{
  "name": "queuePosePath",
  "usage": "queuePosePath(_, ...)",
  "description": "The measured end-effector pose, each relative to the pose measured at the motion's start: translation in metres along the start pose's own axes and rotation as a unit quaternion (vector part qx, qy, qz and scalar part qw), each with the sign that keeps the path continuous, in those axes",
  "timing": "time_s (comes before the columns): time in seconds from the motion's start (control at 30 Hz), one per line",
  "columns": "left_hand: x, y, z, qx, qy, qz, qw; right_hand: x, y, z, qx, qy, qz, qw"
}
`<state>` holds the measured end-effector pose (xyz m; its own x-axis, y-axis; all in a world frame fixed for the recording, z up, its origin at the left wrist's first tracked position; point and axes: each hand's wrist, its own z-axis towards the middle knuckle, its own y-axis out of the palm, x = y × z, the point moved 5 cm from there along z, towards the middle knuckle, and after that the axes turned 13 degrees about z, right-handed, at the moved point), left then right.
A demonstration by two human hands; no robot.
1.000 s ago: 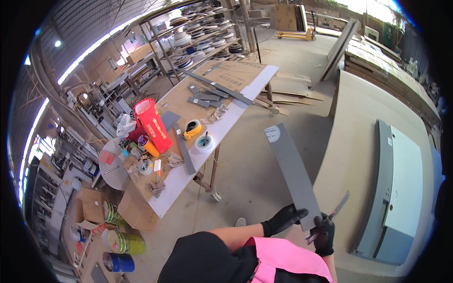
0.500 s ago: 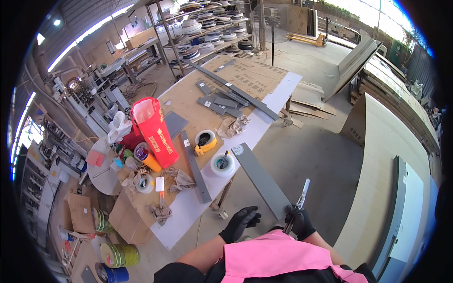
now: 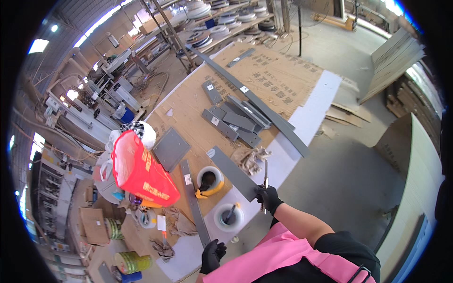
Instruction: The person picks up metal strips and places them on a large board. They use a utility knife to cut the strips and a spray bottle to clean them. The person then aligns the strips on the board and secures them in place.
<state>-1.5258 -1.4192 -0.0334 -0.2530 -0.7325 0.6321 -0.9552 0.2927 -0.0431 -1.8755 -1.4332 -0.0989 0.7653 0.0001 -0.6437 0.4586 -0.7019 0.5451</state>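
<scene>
My right hand (image 3: 270, 199), in a black glove, is closed on the near end of a flat grey panel strip (image 3: 233, 172) and on a slim silver knife-like tool (image 3: 266, 172) that points up. The strip's far end, with a pale round label, reaches over the table. My left hand (image 3: 213, 256), also black-gloved, is at the near end of another long grey strip (image 3: 194, 207) lying on the table. Its fingers are loosely bent and apart; whether they touch that strip is unclear. Beside it stands a white round tub or roll (image 3: 229, 217) with a dark-handled tool inside.
Several grey panels (image 3: 236, 118) are piled on the cardboard-covered table (image 3: 188, 113), beside one long grey bar (image 3: 264, 106). A red bag (image 3: 144, 172), a roll with yellow tape (image 3: 209, 181) and crumpled rags (image 3: 250, 160) lie about. Large boards (image 3: 417, 165) stand at the right.
My right hand has brought the strip and tool forward over the table. My left hand has moved left to the lying strip's near end. The view has shifted closer to the table.
</scene>
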Motion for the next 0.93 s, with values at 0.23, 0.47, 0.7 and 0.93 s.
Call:
queuePosePath(0.23, 0.017, 0.034, 0.023, -0.071, -0.066, 0.186, 0.978, -0.027, 0.022, 0.168, -0.039, -0.007, -0.362, 0.931)
queuePosePath(0.47, -0.019, 0.018, 0.004, 0.004, -0.135, 0.132, 0.982, -0.182, -0.010, 0.268, 0.047, -0.348, -0.488, 0.799)
queuePosePath(0.7, -0.001, 0.032, 0.004, 0.013, -0.181, 0.054, 0.982, -0.189, 0.007, 0.313, 0.008, -0.274, -0.662, 0.698)
queuePosePath(0.93, 0.021, 0.059, 0.033, -0.076, 0.033, 0.365, 0.927, -0.131, 0.029, 0.275, -0.252, -0.285, -0.708, 0.594)
